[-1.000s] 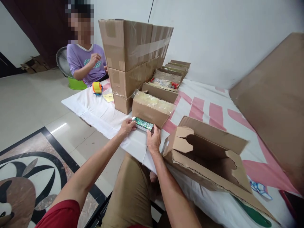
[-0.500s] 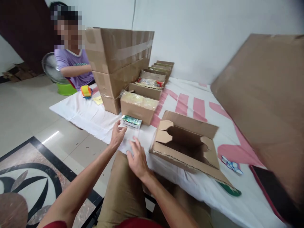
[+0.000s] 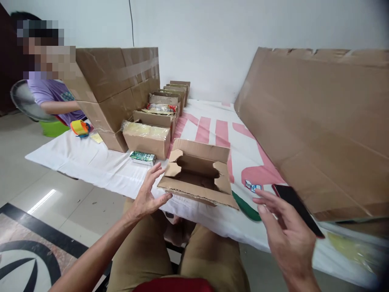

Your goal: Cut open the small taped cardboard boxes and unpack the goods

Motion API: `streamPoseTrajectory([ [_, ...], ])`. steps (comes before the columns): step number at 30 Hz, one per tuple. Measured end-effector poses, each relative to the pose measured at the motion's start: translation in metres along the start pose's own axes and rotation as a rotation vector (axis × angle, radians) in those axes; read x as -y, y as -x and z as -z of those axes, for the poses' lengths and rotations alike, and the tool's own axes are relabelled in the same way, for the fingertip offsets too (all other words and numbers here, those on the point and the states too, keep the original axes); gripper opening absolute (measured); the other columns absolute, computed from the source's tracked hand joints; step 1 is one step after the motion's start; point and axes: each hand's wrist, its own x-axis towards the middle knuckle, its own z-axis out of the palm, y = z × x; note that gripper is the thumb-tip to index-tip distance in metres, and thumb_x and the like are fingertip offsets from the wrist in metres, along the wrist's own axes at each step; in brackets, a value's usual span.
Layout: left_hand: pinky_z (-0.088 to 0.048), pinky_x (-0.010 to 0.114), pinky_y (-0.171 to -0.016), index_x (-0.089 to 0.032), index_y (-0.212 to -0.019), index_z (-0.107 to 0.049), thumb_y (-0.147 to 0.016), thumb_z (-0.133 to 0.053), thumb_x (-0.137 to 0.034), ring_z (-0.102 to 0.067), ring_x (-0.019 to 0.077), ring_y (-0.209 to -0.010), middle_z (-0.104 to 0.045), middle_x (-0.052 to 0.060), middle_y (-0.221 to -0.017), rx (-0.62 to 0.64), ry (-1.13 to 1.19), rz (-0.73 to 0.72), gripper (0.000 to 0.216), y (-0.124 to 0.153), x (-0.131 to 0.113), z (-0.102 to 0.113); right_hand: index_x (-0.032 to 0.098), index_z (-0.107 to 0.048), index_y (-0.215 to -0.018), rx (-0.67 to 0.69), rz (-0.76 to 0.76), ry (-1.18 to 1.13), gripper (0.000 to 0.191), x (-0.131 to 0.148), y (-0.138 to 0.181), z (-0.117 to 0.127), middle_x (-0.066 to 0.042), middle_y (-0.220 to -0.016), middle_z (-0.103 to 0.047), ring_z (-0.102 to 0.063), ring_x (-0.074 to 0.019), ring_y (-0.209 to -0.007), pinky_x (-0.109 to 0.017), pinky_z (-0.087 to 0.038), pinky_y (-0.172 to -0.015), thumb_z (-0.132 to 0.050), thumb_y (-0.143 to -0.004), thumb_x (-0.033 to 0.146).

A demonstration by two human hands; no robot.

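Note:
My left hand [image 3: 148, 194] hovers open, fingers spread, just left of an open cardboard box [image 3: 197, 174] lying on the white and pink sheet [image 3: 100, 162]. A small green packet [image 3: 142, 157] rests on the sheet beyond that hand, in front of a taped brown box [image 3: 146, 140]. My right hand [image 3: 285, 235] is open with fingers stretched out, close to a black phone [image 3: 298, 209] that lies at the foot of a large leaning cardboard sheet [image 3: 319, 129]. Neither hand holds anything.
Tall stacked cartons [image 3: 112, 89] stand at the left, with a row of smaller open boxes [image 3: 167, 97] behind. A person in a purple shirt [image 3: 51, 97] sits at the far left near an orange tape dispenser [image 3: 79, 127]. Tiled floor lies below.
Both hands let go of the green packet, which now lies on the sheet. My view swung right; my right hand moved right toward the black phone, and my left hand drew back beside the open box.

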Motion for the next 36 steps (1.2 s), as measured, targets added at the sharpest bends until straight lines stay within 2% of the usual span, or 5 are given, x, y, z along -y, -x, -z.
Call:
streamPoseTrajectory([
  [8, -0.051, 0.039, -0.101, -0.024, -0.142, -0.052, -0.082, -0.081, -0.038, -0.068, 0.0254, -0.110, -0.072, 0.008, -0.113, -0.308, 0.071, 0.149, 0.069, -0.034, -0.023, -0.031, 0.027, -0.069, -0.129, 0.162, -0.224, -0.407, 0.051, -0.039, -0.063, -0.053, -0.010, -0.143, -0.067, -0.060, -0.0306, -0.135, -0.052, -0.048, -0.113, -0.063, -0.092, 0.062],
  [15, -0.050, 0.040, -0.104, -0.023, -0.142, -0.053, -0.084, -0.074, -0.032, -0.063, 0.0262, -0.115, -0.066, 0.010, -0.126, -0.367, -0.113, 0.206, 0.063, -0.045, -0.029, -0.048, 0.022, -0.069, -0.119, 0.190, -0.333, -0.652, 0.059, -0.032, -0.127, -0.104, -0.011, -0.120, -0.075, -0.068, -0.0289, -0.117, -0.048, -0.055, -0.102, -0.083, -0.070, 0.052],
  [23, -0.042, 0.046, -0.116, -0.025, -0.144, -0.049, -0.092, -0.064, -0.036, -0.049, 0.0305, -0.141, -0.051, 0.014, -0.149, -0.379, -0.145, 0.183, 0.056, -0.039, -0.009, -0.061, 0.027, -0.078, -0.085, 0.401, 0.024, -0.452, 0.052, -0.032, -0.098, -0.072, -0.007, -0.115, -0.076, -0.066, -0.0292, -0.118, -0.050, -0.046, -0.112, -0.050, -0.098, 0.069],
  [29, -0.040, 0.045, -0.120, -0.024, -0.148, -0.047, -0.099, -0.056, -0.049, -0.046, 0.0314, -0.146, -0.050, 0.013, -0.155, -0.358, 0.071, 0.406, 0.056, -0.019, -0.016, -0.067, 0.032, -0.062, -0.141, 0.507, 0.191, -0.263, 0.061, -0.056, -0.065, -0.053, -0.010, -0.165, -0.041, -0.042, -0.0337, -0.151, -0.050, -0.044, -0.118, -0.057, -0.094, 0.069],
  [36, -0.043, 0.041, -0.118, -0.024, -0.139, -0.056, -0.098, -0.057, -0.048, -0.052, 0.0300, -0.141, -0.064, 0.009, -0.143, -0.361, 0.224, 0.365, 0.048, -0.016, -0.027, -0.050, 0.036, -0.044, -0.156, 0.521, 0.212, -0.253, 0.065, -0.045, -0.045, -0.073, -0.009, -0.165, -0.042, -0.039, -0.0323, -0.153, -0.050, -0.041, -0.121, -0.064, -0.096, 0.053],
])
